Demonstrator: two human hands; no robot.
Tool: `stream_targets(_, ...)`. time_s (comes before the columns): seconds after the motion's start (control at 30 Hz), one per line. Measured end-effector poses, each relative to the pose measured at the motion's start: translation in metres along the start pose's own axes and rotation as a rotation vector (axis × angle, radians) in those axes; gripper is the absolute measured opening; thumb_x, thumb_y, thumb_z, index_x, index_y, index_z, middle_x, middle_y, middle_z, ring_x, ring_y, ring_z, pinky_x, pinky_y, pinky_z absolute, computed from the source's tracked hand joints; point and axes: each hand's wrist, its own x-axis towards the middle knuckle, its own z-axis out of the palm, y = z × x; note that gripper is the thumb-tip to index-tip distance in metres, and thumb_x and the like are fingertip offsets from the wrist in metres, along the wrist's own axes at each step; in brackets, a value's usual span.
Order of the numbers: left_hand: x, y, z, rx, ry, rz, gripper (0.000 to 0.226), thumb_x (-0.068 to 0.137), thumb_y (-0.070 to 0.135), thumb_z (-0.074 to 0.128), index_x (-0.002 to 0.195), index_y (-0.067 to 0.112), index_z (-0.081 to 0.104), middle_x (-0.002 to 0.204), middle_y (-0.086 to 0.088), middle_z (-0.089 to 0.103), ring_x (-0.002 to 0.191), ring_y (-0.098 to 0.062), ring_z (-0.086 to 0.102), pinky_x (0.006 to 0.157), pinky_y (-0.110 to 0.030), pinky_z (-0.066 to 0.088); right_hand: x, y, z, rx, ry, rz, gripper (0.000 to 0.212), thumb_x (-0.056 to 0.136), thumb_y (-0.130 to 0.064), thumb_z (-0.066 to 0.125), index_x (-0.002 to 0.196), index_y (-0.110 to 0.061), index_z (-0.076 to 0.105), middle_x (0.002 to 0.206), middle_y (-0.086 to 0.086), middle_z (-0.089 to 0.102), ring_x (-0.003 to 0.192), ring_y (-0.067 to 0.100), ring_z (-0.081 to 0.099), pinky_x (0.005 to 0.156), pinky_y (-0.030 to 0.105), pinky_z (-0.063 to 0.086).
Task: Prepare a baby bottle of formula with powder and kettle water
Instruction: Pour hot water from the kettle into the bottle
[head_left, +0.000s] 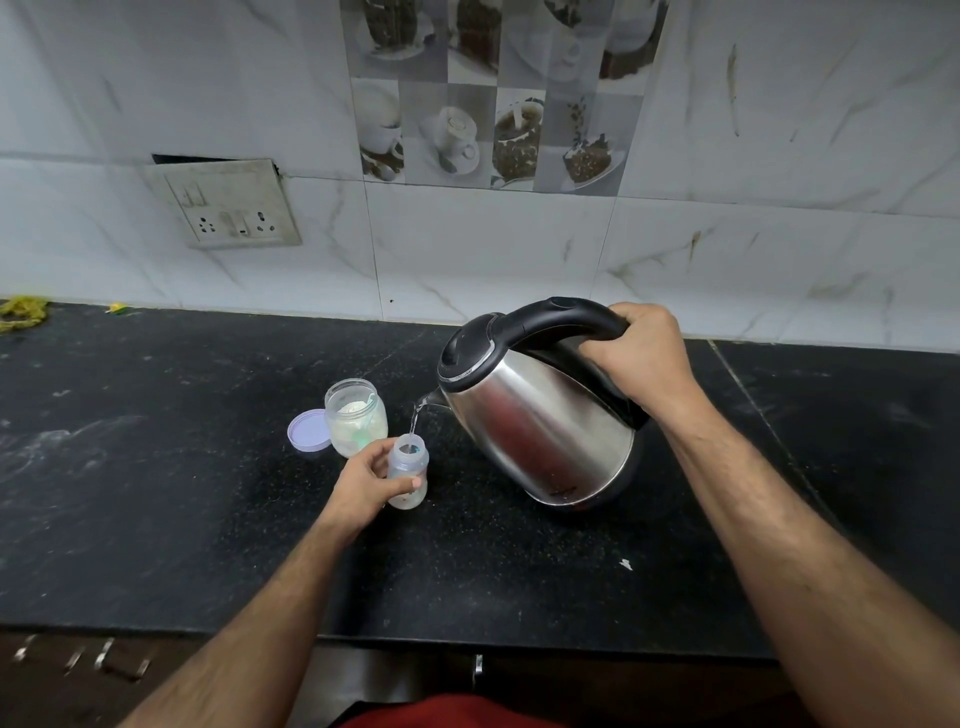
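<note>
A small clear baby bottle (409, 467) stands upright and uncapped on the black counter (156, 493). My left hand (363, 480) grips its side, thumb across the front. My right hand (641, 353) grips the black handle of a steel kettle (540, 415), which is tilted to the left. A thin stream of water (414, 418) falls from the spout into the bottle's mouth. Just behind the bottle an open jar of white powder (357, 415) holds a pale green scoop.
The jar's lilac lid (310, 429) lies flat to the left of the jar. A wall socket plate (228, 205) sits on the tiled wall behind. A yellow scrap (21, 312) lies at the counter's far left. Drawer handles (78, 657) show below the front edge.
</note>
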Motion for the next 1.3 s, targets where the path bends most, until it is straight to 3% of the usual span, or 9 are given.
stream_targets(0.3,-0.002,-0.002,-0.002,-0.001,0.006,0.003,0.063,0.068,-0.003,0.085,0.124,0.013,0.062,0.115,0.000,0.074,0.110,-0.014,0.068,0.099,-0.033,0.051,0.002,-0.002,-0.003,-0.004,0.004,0.026,0.017,0.053,-0.028,0.062,0.058,-0.013,0.057,0.041,-0.012,0.045,0.042,0.007,0.037,0.050,0.027,0.033)
stream_targets(0.5,-0.002,-0.002,-0.002,-0.013,0.005,0.008,0.064,0.069,-0.005,0.084,0.126,0.010,0.061,0.119,-0.004,0.072,0.113,-0.019,0.067,0.100,-0.035,0.051,0.001,-0.005,-0.003,-0.002,-0.008,0.005,0.009,0.052,-0.029,0.061,0.060,-0.026,0.058,0.039,-0.013,0.043,0.040,0.006,0.035,0.049,0.027,0.031)
stream_targets(0.6,-0.003,-0.003,-0.002,-0.011,0.007,0.013,0.064,0.069,-0.005,0.084,0.127,0.010,0.060,0.119,-0.003,0.072,0.113,-0.018,0.067,0.098,-0.031,0.051,0.001,-0.004,-0.002,0.002,-0.006,0.004,0.015,0.052,-0.029,0.061,0.065,-0.022,0.058,0.039,-0.012,0.043,0.040,0.006,0.035,0.049,0.027,0.032)
stream_targets(0.8,-0.003,-0.006,-0.002,-0.017,0.019,0.012,0.064,0.069,-0.009,0.082,0.127,0.008,0.060,0.119,-0.006,0.072,0.114,-0.023,0.066,0.103,-0.039,0.050,0.001,-0.003,-0.002,-0.012,0.002,0.000,0.021,0.052,-0.028,0.061,0.060,-0.010,0.055,0.040,-0.011,0.041,0.041,0.007,0.034,0.049,0.027,0.031)
stream_targets(1.3,-0.002,-0.012,-0.005,-0.026,0.012,-0.019,0.067,0.066,-0.005,0.085,0.125,0.013,0.062,0.118,-0.001,0.073,0.113,-0.016,0.067,0.104,-0.038,0.049,0.003,-0.008,-0.007,-0.023,0.011,0.010,0.023,0.054,-0.028,0.063,0.064,-0.008,0.060,0.040,-0.011,0.044,0.044,0.011,0.039,0.051,0.028,0.033)
